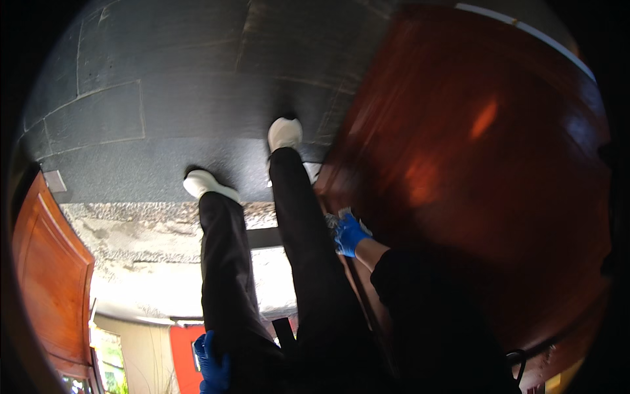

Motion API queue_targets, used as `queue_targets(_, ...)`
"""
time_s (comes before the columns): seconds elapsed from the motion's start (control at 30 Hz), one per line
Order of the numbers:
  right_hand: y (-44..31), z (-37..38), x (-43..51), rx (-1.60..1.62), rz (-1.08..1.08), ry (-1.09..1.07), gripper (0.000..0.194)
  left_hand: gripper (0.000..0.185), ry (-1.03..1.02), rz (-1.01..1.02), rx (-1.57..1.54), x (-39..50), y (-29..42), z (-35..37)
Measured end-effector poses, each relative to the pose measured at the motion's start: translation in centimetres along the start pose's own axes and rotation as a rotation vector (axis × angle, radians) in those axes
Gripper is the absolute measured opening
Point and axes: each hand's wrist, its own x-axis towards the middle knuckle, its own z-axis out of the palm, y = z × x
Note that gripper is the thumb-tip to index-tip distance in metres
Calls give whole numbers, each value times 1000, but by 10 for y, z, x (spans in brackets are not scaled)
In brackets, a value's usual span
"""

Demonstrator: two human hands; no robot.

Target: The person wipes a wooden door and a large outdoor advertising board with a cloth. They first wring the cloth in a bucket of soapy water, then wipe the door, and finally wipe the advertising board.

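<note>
My right hand [351, 235], in a blue glove, presses a grey, textured cloth [347, 213] against the lower edge area of a reddish-brown wooden door [443, 123]. Parts of the cloth stick out beyond the fingers, and the glove hides the rest. Low on the left, my left hand [212, 365] hangs beside my thigh, also gloved in blue. Its fingers point downward along the dark trousers, and its palm side is hidden. Whether it holds anything does not show.
Dark grey floor tiles [192, 108] lie under my white shoes [285, 133]. Behind them is a strip of rough, sunlit paving [147, 231]. Another wooden door panel [54, 276] stands at the left. A curved black handle or loop [517, 359] shows at the lower right.
</note>
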Motion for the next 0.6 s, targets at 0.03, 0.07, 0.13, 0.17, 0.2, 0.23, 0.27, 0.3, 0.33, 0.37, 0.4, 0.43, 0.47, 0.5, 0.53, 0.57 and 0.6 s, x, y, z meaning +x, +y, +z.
queue_targets(0.03, 36, -10, -18, 82, 122, 102, 35, 62, 15, 16, -19, 2, 4, 2)
queue_targets(0.07, 79, -26, -40, 71, 344, 299, 30, 62, 27, 33, -35, 5, 8, 2)
queue_targets(0.13, 178, -66, -93, -88, 656, 515, 29, 61, 39, 18, -19, 10, 15, 2)
queue_targets(0.17, 228, -91, -120, -187, 906, 219, 45, 61, 45, 9, 4, 10, 18, 1)
queue_targets(0.2, 275, -109, -155, -428, 1028, 218, 53, 60, 52, -7, 24, 11, 19, 2)
queue_targets(0.23, 320, -129, -186, -449, 1150, 135, 58, 60, 53, -29, 44, 12, 19, 3)
queue_targets(0.27, 351, -141, -212, -561, 1336, 367, 62, 59, 88, -75, 21, 12, 18, 5)
queue_targets(0.3, 379, -154, -226, -564, 1335, 284, 64, 59, 114, -74, 5, 12, 16, 6)
queue_targets(0.33, 396, -160, -223, -508, 1374, 361, 60, 59, 135, -75, -7, 11, 13, 7)
queue_targets(0.37, 408, -163, -214, -444, 1441, 403, 56, 59, 157, -78, -13, 11, 10, 8)
queue_targets(0.4, 416, -161, -193, -426, 1459, 367, 57, 60, 166, -68, 0, 11, 8, 6)
queue_targets(0.43, 416, -156, -163, -396, 1470, 331, 58, 59, 165, -85, -28, 10, 6, 3)
queue_targets(0.47, 411, -144, -131, -326, 1420, 745, 48, 59, 157, -108, -48, 10, 5, 0)
queue_targets(0.5, 401, -129, -93, -492, 1423, 616, 46, 59, 141, -132, -64, 9, 6, -5)
queue_targets(0.53, 379, -105, -55, -427, 1417, 493, 43, 59, 119, -156, -8, 9, 7, -9)
queue_targets(0.57, 359, -86, -16, -378, 1414, 378, 40, 61, 85, -145, 61, 9, 8, -14)
queue_targets(0.6, 332, -67, 22, -277, 1345, 377, 48, 61, 81, -167, 113, 10, 9, -17)
